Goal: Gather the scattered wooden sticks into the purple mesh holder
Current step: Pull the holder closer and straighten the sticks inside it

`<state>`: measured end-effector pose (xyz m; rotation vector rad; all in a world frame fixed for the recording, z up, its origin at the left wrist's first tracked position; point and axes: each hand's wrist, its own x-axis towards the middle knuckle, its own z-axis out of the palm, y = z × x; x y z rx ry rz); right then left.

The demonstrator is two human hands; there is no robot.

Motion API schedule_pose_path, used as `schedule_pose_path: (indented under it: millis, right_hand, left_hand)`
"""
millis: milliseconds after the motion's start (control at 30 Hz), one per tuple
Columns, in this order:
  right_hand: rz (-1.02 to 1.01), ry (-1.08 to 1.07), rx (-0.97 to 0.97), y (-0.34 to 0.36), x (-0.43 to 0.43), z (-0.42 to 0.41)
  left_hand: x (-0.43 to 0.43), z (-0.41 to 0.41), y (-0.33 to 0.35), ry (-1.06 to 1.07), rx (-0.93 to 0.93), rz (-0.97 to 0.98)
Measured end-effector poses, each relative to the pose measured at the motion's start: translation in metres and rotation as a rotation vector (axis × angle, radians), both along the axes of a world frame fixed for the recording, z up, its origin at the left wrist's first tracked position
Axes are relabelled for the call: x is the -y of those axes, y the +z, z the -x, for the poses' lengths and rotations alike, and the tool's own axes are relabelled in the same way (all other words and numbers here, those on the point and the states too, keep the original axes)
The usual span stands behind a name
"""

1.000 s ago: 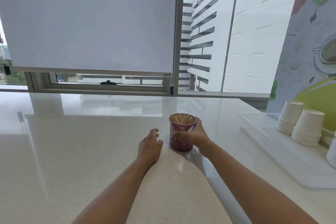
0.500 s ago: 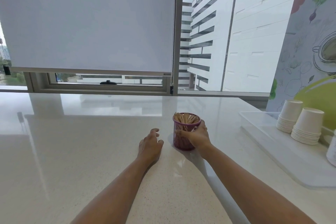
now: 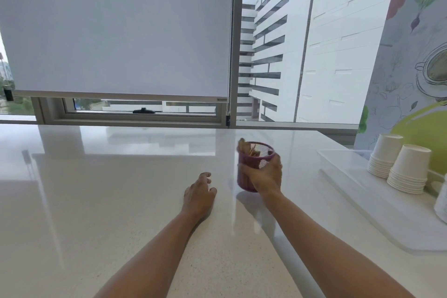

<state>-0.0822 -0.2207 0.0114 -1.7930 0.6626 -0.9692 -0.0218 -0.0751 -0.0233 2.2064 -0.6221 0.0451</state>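
Observation:
The purple mesh holder (image 3: pixel 251 162) stands tilted on the white counter (image 3: pixel 108 201), a little right of centre. Wooden sticks (image 3: pixel 250 150) fill it and lean toward its left rim. My right hand (image 3: pixel 267 175) grips the holder from its near right side, fingers curled round its wall. My left hand (image 3: pixel 199 195) rests on the counter to the left of the holder, apart from it, fingers loosely bent and holding nothing. I see no loose sticks on the counter.
A clear tray (image 3: pixel 377 203) lies along the right side of the counter. Two stacks of white paper cups (image 3: pixel 408 169) stand on it. A window with a lowered blind (image 3: pixel 116 31) runs behind the counter's far edge.
My right hand has moved the holder to the right and tipped it, and the sticks have slid to its left rim. My left hand has stayed in place.

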Motion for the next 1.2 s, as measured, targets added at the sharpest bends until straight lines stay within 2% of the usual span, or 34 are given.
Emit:
schedule_pose_path:
  millis: [67, 167, 200, 333, 467, 600, 733, 833, 967, 1100, 1200]
  right_hand:
    - [-0.074, -0.087, 0.019, 0.003, 0.000, -0.001]
    - [-0.075, 0.176, -0.017, 0.002, -0.008, -0.001]
    - [-0.055, 0.204, -0.016, 0.003, -0.010, -0.001]
    - [-0.085, 0.005, 0.075, 0.010, -0.010, -0.002]
    - [-0.043, 0.216, 0.019, 0.009, -0.014, -0.004]
    - [-0.082, 0.064, 0.064, 0.008, -0.011, -0.002]
    - [-0.033, 0.291, -0.015, 0.003, -0.017, 0.000]
    - [-0.034, 0.283, 0.014, -0.001, -0.021, 0.000]
    - [-0.017, 0.287, 0.037, -0.004, -0.025, 0.001]
    - [0.015, 0.318, 0.053, -0.006, -0.032, 0.001]
    - [0.007, 0.355, 0.065, -0.009, -0.038, 0.001]
  left_hand:
    - [0.000, 0.000, -0.001, 0.001, 0.003, -0.002]
    - [0.000, 0.000, -0.003, 0.012, -0.015, 0.011]
    - [0.001, 0.000, -0.003, 0.016, -0.017, 0.016]
    - [0.002, -0.001, -0.001, 0.018, -0.001, 0.014]
    - [0.002, 0.000, -0.002, 0.025, -0.016, 0.030]
    - [0.003, -0.001, -0.003, 0.018, -0.013, 0.027]
    - [0.004, -0.005, -0.005, 0.013, -0.012, 0.021]
    - [0.007, -0.008, -0.006, -0.020, -0.017, 0.030]
    - [0.009, -0.010, -0.009, -0.139, -0.015, 0.129]
    - [0.009, -0.009, -0.007, -0.295, -0.028, 0.306]
    - [0.011, -0.007, -0.005, -0.308, 0.011, 0.429]
